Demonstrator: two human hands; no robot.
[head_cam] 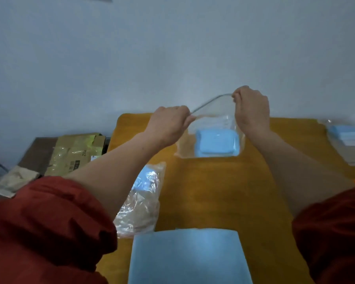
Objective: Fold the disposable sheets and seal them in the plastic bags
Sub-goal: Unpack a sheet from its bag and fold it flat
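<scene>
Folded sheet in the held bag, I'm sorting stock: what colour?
The folded sheet is light blue, head view.

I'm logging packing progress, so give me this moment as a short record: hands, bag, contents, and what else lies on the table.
left hand: pinches the top edge of the plastic bag, left end
right hand: pinches the same edge, right end
bag: clear, held up above the yellow cloth
contents: one folded blue sheet at the bottom
seal: cannot tell
near edge: stack of blue sheets
left side: crumpled plastic wrapper
far right: packed bags, blurred
</scene>
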